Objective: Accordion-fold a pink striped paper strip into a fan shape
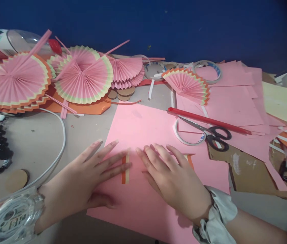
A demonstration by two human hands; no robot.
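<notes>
Paper, one large pink sheet [143, 128], lies flat on the grey table [31, 135] in front of the person, and both hands rest on its near half. The left hand [89, 179] and the right hand [173, 183] are spread wide with fingers straight, gripping nothing, fingertips almost meeting over a narrow orange-and-cream strip [125, 169]. Scissors [209, 134] and a red stick [209, 120] rest just beyond, pleated fans [82, 78] farther back by the blue wall [158, 23]

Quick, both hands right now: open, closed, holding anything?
Left hand: open, flat on the pink sheet, holding nothing.
Right hand: open, flat on the same sheet.
</notes>
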